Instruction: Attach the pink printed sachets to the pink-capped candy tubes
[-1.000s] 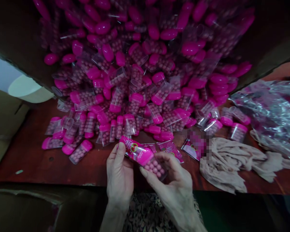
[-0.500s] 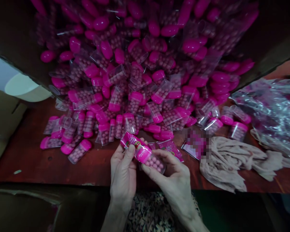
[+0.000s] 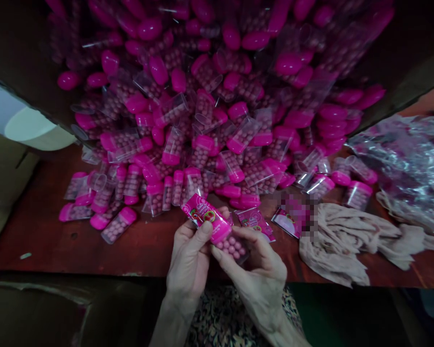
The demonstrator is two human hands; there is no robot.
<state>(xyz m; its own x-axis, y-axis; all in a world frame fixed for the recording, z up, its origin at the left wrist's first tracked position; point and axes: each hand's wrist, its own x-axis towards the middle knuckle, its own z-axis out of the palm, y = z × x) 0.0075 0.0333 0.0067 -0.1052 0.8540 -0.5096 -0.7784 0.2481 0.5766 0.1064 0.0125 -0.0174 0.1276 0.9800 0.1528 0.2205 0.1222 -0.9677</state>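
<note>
Between my two hands is a small clear container (image 3: 232, 248) filled with pink balls, tilted with its upper end to the left. A shiny pink printed sleeve (image 3: 207, 217) covers that upper end. My left hand (image 3: 190, 258) is closed on the sleeve, its thumb pressed on the print. Around the container's lower end, my right hand (image 3: 258, 270) grips with thumb and fingers. Some fingers are hidden behind it. Just beyond my hands lie more flat pink printed sleeves (image 3: 255, 221) on the dark red table (image 3: 159, 248).
A large heap of pink-capped containers (image 3: 202, 149) spills from a dark box onto the table. To the right lie a crumpled beige cloth (image 3: 342, 241) and shiny clear plastic wrap (image 3: 412, 164). A pale round tub (image 3: 36, 130) stands at the left.
The held container and sleeve have turned slightly, so more of the printed front faces me. My left hand has shifted a little to the right, with its thumb lower on the sleeve.
</note>
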